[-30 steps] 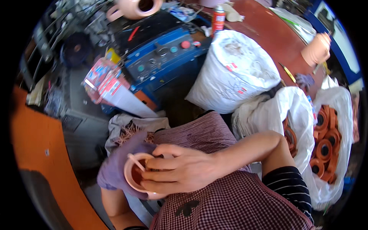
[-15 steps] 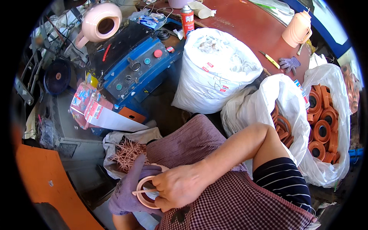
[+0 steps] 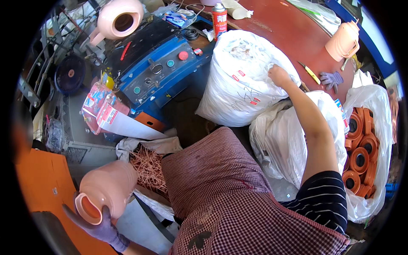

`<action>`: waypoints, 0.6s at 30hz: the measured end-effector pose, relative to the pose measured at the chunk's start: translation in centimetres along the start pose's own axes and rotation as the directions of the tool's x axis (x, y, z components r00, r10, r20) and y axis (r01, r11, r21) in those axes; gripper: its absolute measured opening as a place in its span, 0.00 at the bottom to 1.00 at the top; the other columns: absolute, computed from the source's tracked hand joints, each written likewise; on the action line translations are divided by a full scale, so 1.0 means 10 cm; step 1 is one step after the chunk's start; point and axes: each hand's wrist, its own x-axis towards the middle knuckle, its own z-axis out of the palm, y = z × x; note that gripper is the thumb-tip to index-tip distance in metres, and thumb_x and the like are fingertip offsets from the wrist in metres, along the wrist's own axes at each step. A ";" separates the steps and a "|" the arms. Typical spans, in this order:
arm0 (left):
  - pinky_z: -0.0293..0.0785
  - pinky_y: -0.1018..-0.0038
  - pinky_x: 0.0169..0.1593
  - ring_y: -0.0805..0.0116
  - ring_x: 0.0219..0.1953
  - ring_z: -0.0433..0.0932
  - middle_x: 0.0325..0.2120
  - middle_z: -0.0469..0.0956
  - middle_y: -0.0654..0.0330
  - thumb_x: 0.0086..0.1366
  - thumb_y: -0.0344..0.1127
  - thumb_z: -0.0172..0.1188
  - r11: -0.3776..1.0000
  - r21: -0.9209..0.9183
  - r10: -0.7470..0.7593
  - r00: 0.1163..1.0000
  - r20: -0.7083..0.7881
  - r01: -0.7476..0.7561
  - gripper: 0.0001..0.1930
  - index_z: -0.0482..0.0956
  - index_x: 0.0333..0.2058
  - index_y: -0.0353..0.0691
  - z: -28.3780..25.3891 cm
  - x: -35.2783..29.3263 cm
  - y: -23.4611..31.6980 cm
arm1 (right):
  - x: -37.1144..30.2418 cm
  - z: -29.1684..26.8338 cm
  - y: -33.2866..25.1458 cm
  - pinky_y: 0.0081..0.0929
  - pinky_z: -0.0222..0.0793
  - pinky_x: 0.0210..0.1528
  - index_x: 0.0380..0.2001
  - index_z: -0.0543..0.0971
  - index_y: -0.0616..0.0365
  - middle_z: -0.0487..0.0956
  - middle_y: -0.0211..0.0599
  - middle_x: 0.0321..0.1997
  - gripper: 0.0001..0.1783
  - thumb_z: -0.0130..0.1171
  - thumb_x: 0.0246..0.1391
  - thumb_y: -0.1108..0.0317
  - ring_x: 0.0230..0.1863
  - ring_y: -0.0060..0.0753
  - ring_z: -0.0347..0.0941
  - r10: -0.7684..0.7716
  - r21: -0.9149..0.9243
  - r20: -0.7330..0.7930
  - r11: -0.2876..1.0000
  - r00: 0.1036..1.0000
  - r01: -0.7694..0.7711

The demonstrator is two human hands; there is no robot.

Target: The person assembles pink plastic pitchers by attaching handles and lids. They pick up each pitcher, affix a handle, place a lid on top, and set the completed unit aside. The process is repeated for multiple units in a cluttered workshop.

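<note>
My left hand (image 3: 102, 227), in a purple-grey knitted glove, grips a pink plastic flask body (image 3: 109, 187) near its open, notched mouth. The flask lies tilted at my left, its mouth toward me. My bare right hand (image 3: 280, 76) is at the right rim of a tall white woven sack (image 3: 225, 93) filled with whitish translucent pieces (image 3: 246, 51). Its fingers are closed together; what they hold, if anything, is too small to make out. Beyond the flask, a lined container (image 3: 148, 170) holds many thin pink strips.
A blue control panel (image 3: 159, 72) with buttons stands ahead left, another pink flask (image 3: 121, 21) behind it. Bags of orange-brown rings (image 3: 361, 159) are at right. On the red table are a pink jug (image 3: 343, 42), a yellow cutter (image 3: 310, 73), a glove (image 3: 331, 80) and a spray can (image 3: 219, 21).
My right hand has left the pink rim at my lap and reached up to the white sack. My left hand has swung the pink flask out to the left, so its body now shows.
</note>
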 end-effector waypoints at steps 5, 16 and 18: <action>0.67 0.61 0.60 0.56 0.55 0.72 0.54 0.71 0.50 0.40 0.36 0.72 0.911 -0.394 -0.019 0.967 0.253 0.121 0.52 0.55 0.65 0.31 0.50 -0.20 0.46 | -0.16 -0.37 -0.20 0.35 0.70 0.50 0.29 0.82 0.62 0.78 0.44 0.42 0.07 0.61 0.51 0.69 0.51 0.44 0.73 0.004 0.320 -0.145 0.946 0.989 0.043; 0.74 0.64 0.48 0.56 0.44 0.78 0.41 0.77 0.53 0.34 0.39 0.80 0.720 -0.679 0.251 0.857 0.450 0.145 0.41 0.67 0.47 0.36 1.33 -0.36 1.06 | -0.90 -1.12 -1.91 0.29 0.71 0.50 0.51 0.77 0.62 0.82 0.38 0.46 0.23 0.66 0.54 0.64 0.46 0.28 0.78 -0.174 0.724 -0.292 0.602 0.941 0.336; 0.74 0.61 0.49 0.54 0.45 0.78 0.42 0.77 0.52 0.35 0.40 0.80 0.725 -0.663 0.241 0.834 0.497 0.186 0.42 0.66 0.48 0.35 1.33 -0.38 1.03 | -1.43 -1.36 -2.62 0.38 0.66 0.61 0.49 0.79 0.56 0.79 0.38 0.53 0.17 0.62 0.56 0.68 0.54 0.39 0.74 -0.470 0.708 -0.483 0.287 0.739 0.645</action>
